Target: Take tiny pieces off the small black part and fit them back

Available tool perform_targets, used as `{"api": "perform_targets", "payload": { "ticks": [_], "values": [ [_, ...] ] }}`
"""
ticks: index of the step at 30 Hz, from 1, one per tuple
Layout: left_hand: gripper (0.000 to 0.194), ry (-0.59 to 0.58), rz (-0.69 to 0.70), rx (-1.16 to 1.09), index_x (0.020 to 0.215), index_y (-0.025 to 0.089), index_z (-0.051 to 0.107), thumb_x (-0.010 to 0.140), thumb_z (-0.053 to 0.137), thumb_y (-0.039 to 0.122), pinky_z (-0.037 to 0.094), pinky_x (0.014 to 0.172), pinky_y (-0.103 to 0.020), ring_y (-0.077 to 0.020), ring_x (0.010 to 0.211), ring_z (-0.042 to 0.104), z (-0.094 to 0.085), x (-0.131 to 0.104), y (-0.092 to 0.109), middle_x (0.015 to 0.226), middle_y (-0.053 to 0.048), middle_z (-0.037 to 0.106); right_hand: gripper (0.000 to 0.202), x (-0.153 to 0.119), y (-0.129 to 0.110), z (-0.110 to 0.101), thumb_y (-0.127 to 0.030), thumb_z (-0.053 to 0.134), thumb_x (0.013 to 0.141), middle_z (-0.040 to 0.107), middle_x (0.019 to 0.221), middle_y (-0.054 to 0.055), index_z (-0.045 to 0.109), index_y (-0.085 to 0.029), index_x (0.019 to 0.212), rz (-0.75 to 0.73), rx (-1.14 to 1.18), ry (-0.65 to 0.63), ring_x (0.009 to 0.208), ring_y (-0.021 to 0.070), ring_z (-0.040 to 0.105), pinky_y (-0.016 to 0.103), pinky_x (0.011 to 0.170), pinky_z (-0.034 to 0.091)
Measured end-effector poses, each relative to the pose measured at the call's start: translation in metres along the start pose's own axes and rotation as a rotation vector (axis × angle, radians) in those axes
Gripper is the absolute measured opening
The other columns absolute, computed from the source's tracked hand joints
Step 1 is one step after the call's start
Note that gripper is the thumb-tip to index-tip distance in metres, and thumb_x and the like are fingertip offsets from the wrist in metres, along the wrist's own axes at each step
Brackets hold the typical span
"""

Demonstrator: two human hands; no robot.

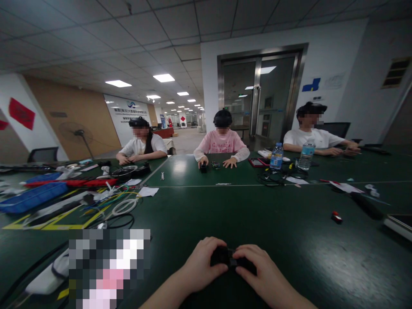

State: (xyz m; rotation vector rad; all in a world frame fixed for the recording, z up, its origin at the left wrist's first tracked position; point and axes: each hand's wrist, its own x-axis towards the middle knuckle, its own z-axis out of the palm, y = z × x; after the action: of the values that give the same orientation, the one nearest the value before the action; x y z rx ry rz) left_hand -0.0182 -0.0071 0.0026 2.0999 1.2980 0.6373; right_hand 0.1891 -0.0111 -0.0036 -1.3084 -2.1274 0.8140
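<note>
Low in the centre of the head view, my left hand (206, 261) grips the left end of a small black object (231, 259), thumb below and fingers above. The right end of the same object is held by my right hand (255, 265), with its thumb and fingers closed on it. The object lies low over the dark green table (180, 223); whether it touches the surface cannot be told. Its shape is partly covered by my fingers.
Cables (124, 208), a blue tray (34, 197) and a white power strip (48, 279) lie left. A small red and black item (336, 217) is at right. Bottles (276, 156) stand farther back. Three people with headsets sit across the table.
</note>
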Motion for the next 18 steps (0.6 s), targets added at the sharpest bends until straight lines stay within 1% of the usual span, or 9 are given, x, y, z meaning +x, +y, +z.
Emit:
{"api": "perform_targets", "payload": {
  "ticks": [11, 18],
  "values": [
    [0.043, 0.000, 0.010, 0.010, 0.108, 0.025, 0.054, 0.067, 0.065, 0.021, 0.038, 0.087, -0.034, -0.0210, 0.099, 0.050, 0.0008, 0.0000, -0.0020, 0.108, -0.003, 0.057, 0.020, 0.0008, 0.0013, 0.0021, -0.024, 0.060, 0.075, 0.062, 0.106, 0.000, 0.064, -0.031, 0.093, -0.002, -0.022, 0.010, 0.103, 0.0219, 0.054, 0.037, 0.090, 0.039],
    [0.043, 0.002, 0.012, 0.026, 0.108, 0.026, 0.053, 0.068, 0.066, 0.021, 0.039, 0.086, -0.032, -0.0202, 0.099, 0.051, 0.0010, 0.0002, -0.0030, 0.107, -0.002, 0.057, 0.021, 0.0001, 0.0011, 0.0021, -0.024, 0.058, 0.075, 0.063, 0.107, 0.001, 0.063, -0.030, 0.095, -0.015, -0.036, 0.002, 0.104, 0.0225, 0.054, 0.037, 0.091, 0.039]
  ]
}}
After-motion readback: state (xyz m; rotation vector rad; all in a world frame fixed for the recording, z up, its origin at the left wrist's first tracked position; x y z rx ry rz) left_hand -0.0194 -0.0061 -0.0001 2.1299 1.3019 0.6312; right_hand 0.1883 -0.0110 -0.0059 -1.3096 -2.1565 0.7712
